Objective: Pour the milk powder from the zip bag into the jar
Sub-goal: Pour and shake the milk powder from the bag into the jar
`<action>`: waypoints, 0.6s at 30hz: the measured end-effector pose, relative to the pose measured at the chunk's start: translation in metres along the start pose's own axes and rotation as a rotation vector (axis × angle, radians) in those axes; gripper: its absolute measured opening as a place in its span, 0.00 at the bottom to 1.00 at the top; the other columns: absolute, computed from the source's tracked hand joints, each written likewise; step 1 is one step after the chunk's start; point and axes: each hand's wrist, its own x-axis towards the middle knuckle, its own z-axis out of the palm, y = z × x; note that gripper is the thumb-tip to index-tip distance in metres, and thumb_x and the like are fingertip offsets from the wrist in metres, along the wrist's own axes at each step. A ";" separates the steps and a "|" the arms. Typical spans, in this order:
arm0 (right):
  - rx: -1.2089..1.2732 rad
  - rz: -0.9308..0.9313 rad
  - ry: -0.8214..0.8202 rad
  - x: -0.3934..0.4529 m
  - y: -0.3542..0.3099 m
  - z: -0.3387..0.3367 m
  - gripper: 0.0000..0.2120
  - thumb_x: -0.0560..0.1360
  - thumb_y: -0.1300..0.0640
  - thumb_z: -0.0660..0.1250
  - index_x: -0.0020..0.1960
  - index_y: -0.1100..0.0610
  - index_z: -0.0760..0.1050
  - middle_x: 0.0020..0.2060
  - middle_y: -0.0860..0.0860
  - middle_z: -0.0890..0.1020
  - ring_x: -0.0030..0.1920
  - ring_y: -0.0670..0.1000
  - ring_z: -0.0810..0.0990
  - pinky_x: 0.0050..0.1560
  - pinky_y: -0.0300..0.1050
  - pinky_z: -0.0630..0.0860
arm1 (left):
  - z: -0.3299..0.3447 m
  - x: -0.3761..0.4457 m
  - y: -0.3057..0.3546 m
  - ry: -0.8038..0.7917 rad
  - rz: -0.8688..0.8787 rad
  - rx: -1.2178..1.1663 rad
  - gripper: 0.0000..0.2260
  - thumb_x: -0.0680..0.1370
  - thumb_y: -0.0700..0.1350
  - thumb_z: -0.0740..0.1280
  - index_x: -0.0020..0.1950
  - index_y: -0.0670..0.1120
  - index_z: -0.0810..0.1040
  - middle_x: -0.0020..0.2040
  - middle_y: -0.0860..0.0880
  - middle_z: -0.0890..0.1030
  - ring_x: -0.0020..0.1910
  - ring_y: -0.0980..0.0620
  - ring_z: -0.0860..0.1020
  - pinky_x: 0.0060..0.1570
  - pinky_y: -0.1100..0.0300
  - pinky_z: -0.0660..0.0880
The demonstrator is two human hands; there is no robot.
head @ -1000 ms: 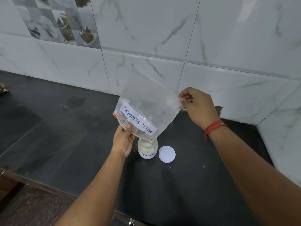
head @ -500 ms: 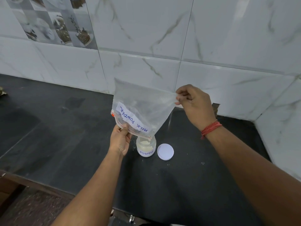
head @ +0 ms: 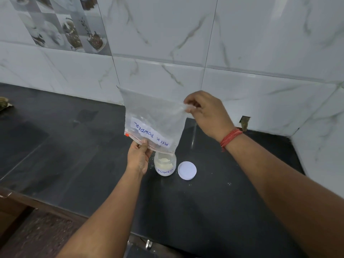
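Note:
A clear zip bag (head: 154,116) labelled "MILK POWDER" hangs upside down, its red zip mouth pointing down right above a small open jar (head: 165,164). The jar stands on the black counter and holds pale powder; its label reads "POWDER". My left hand (head: 139,157) pinches the bag's zip edge at the lower left, beside the jar. My right hand (head: 206,112) pinches the bag's upper right corner and holds it up. The bag looks almost empty.
The jar's white lid (head: 187,170) lies flat on the black counter (head: 74,155) just right of the jar. White marble-pattern tiles (head: 242,53) form the back and right walls. The counter's front edge (head: 37,205) runs along the lower left. A small object (head: 4,103) sits at far left.
The bag's top left corner has dropped, so its upper edge now lies nearly level. My right hand has shifted slightly; my left hand stays at the zip above the jar.

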 end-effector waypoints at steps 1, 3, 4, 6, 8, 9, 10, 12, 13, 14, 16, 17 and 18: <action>-0.016 -0.019 -0.048 0.000 0.000 0.002 0.08 0.76 0.67 0.66 0.52 0.59 0.81 0.47 0.52 0.81 0.46 0.47 0.77 0.51 0.34 0.73 | 0.000 0.000 0.000 0.009 0.005 0.003 0.08 0.82 0.37 0.66 0.59 0.46 0.79 0.53 0.49 0.87 0.50 0.51 0.86 0.45 0.60 0.83; 0.041 0.022 0.028 0.001 0.000 0.001 0.07 0.75 0.67 0.67 0.51 0.59 0.81 0.46 0.53 0.82 0.44 0.46 0.78 0.50 0.34 0.73 | 0.000 0.002 -0.001 0.031 0.014 0.017 0.08 0.83 0.36 0.65 0.58 0.46 0.80 0.53 0.49 0.87 0.51 0.51 0.86 0.47 0.59 0.83; 0.068 0.039 0.069 0.001 0.001 -0.001 0.07 0.75 0.68 0.67 0.50 0.60 0.80 0.45 0.53 0.82 0.43 0.44 0.77 0.48 0.30 0.72 | -0.001 0.003 -0.001 0.044 0.020 0.025 0.08 0.83 0.36 0.65 0.58 0.46 0.80 0.52 0.49 0.87 0.51 0.51 0.85 0.48 0.59 0.83; 0.046 0.017 0.025 0.000 0.001 -0.002 0.07 0.75 0.69 0.67 0.49 0.60 0.80 0.44 0.52 0.80 0.43 0.44 0.77 0.47 0.26 0.70 | -0.003 0.004 -0.001 0.079 0.032 0.047 0.07 0.82 0.37 0.66 0.57 0.46 0.80 0.52 0.50 0.87 0.52 0.51 0.85 0.49 0.58 0.84; 0.056 0.015 0.006 -0.002 0.004 -0.003 0.07 0.75 0.69 0.66 0.49 0.61 0.80 0.44 0.52 0.80 0.43 0.46 0.78 0.47 0.27 0.71 | -0.005 0.005 -0.001 0.090 0.044 0.059 0.07 0.82 0.37 0.66 0.57 0.47 0.80 0.53 0.49 0.86 0.52 0.51 0.85 0.50 0.58 0.84; 0.050 0.009 0.007 -0.003 0.004 -0.003 0.07 0.75 0.69 0.66 0.49 0.61 0.80 0.45 0.53 0.80 0.43 0.46 0.78 0.47 0.28 0.72 | -0.006 0.005 -0.002 0.093 0.050 0.060 0.07 0.83 0.37 0.66 0.57 0.47 0.81 0.54 0.49 0.86 0.53 0.51 0.85 0.49 0.59 0.84; 0.038 -0.005 -0.002 -0.005 0.005 -0.004 0.07 0.75 0.69 0.66 0.49 0.61 0.80 0.45 0.53 0.80 0.43 0.45 0.78 0.48 0.29 0.72 | -0.006 0.005 -0.001 0.097 0.053 0.067 0.07 0.83 0.37 0.66 0.57 0.47 0.81 0.54 0.49 0.86 0.53 0.50 0.85 0.49 0.59 0.83; 0.055 0.016 -0.025 -0.007 0.009 -0.006 0.07 0.75 0.69 0.66 0.49 0.60 0.80 0.45 0.51 0.80 0.44 0.45 0.78 0.49 0.33 0.74 | -0.006 0.005 -0.002 0.099 0.055 0.089 0.07 0.83 0.37 0.66 0.57 0.47 0.81 0.55 0.48 0.86 0.54 0.50 0.84 0.50 0.59 0.83; 0.052 0.027 -0.059 -0.007 0.011 -0.007 0.07 0.75 0.68 0.66 0.49 0.59 0.80 0.45 0.50 0.79 0.44 0.45 0.78 0.50 0.34 0.74 | -0.006 0.006 -0.002 0.097 0.056 0.094 0.08 0.83 0.37 0.66 0.58 0.47 0.80 0.56 0.48 0.86 0.55 0.50 0.84 0.51 0.59 0.83; 0.044 0.042 -0.096 -0.008 0.012 -0.007 0.07 0.75 0.67 0.67 0.49 0.58 0.80 0.45 0.50 0.79 0.44 0.46 0.78 0.49 0.34 0.74 | -0.006 0.005 -0.002 0.097 0.058 0.099 0.08 0.83 0.37 0.66 0.58 0.47 0.80 0.56 0.48 0.85 0.55 0.49 0.84 0.51 0.58 0.83; 0.098 0.111 -0.057 -0.009 0.014 -0.008 0.08 0.75 0.67 0.68 0.49 0.57 0.81 0.44 0.50 0.80 0.45 0.47 0.80 0.49 0.33 0.73 | -0.005 0.006 -0.001 0.093 0.056 0.123 0.07 0.83 0.38 0.66 0.58 0.47 0.80 0.55 0.48 0.85 0.54 0.50 0.84 0.51 0.58 0.83; 0.149 0.149 -0.007 -0.009 0.016 -0.009 0.08 0.74 0.67 0.68 0.49 0.57 0.80 0.44 0.51 0.80 0.45 0.48 0.81 0.49 0.33 0.74 | -0.004 0.006 -0.001 0.087 0.056 0.135 0.07 0.83 0.39 0.67 0.58 0.48 0.80 0.54 0.49 0.86 0.53 0.50 0.84 0.50 0.58 0.83; 0.178 0.168 0.022 -0.009 0.017 -0.011 0.08 0.74 0.67 0.69 0.49 0.57 0.80 0.44 0.51 0.81 0.45 0.47 0.81 0.50 0.35 0.75 | -0.004 0.005 -0.001 0.079 0.056 0.146 0.06 0.83 0.40 0.67 0.57 0.48 0.80 0.53 0.50 0.86 0.52 0.50 0.84 0.50 0.58 0.83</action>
